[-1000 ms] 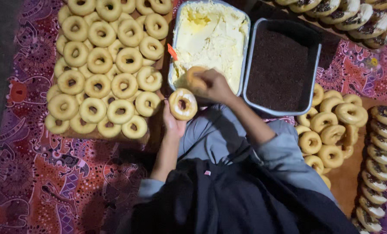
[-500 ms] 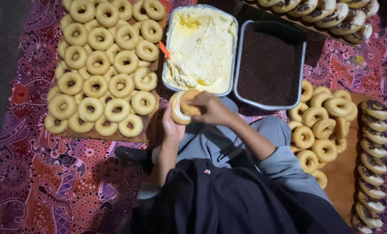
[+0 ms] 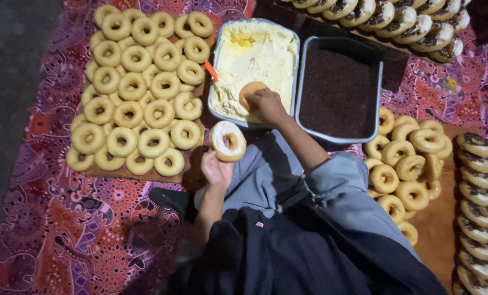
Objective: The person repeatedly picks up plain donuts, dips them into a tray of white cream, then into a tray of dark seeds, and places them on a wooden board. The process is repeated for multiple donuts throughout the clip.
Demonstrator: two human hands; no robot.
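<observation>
Doughnuts filled the scene. The left hand (image 3: pixel 215 169) gripped a cream-coated doughnut half (image 3: pixel 227 140) by its near edge, just near of the cream tray (image 3: pixel 218 65). The right hand (image 3: pixel 266 104) was closed round a plain half (image 3: pixel 251 92), pressing it into the pale cream at the tray's near end. An orange spatula (image 3: pixel 210 70) leaned on the tray's left rim. A tray of dark sprinkles (image 3: pixel 378 104) sat just right. Plain rings (image 3: pixel 140 87) lay on a board at left; a smaller pile (image 3: pixel 405 164) lay at right.
</observation>
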